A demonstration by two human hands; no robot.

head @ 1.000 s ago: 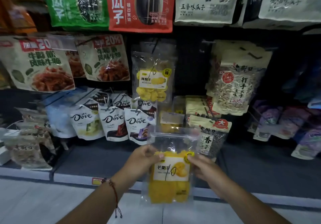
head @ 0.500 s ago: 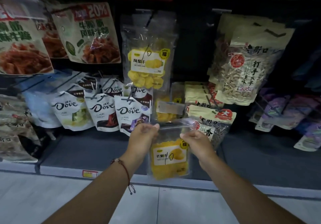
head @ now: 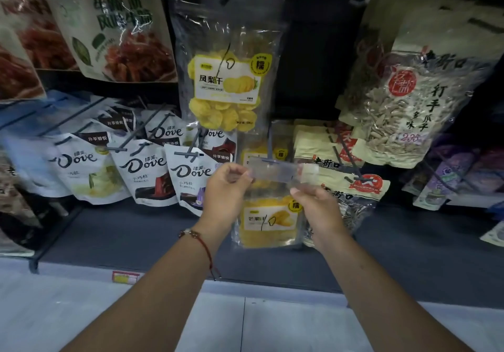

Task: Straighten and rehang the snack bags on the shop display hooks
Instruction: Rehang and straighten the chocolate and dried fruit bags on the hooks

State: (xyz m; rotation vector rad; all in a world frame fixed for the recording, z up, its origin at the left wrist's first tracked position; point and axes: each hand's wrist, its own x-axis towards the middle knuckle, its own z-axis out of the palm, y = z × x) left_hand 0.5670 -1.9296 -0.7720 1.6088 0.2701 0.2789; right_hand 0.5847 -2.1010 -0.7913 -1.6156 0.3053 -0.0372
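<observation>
Hands pinch the mango bag (head: pixel 268 222) by its clear top strip — left hand (head: pixel 225 185) at 9 o'clock, right hand (head: pixel 313 204) at 3. Keep the strip taut and level, hole lined up with the hook (head: pixel 270 144) at 12 — then slide on.

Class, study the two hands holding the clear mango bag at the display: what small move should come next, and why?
Probably ease the dried mango bag back so its clear header slips onto the hook. Left hand and right hand pinch its top corners, level at the hook's tip, in front of another mango bag already hanging there.
</observation>
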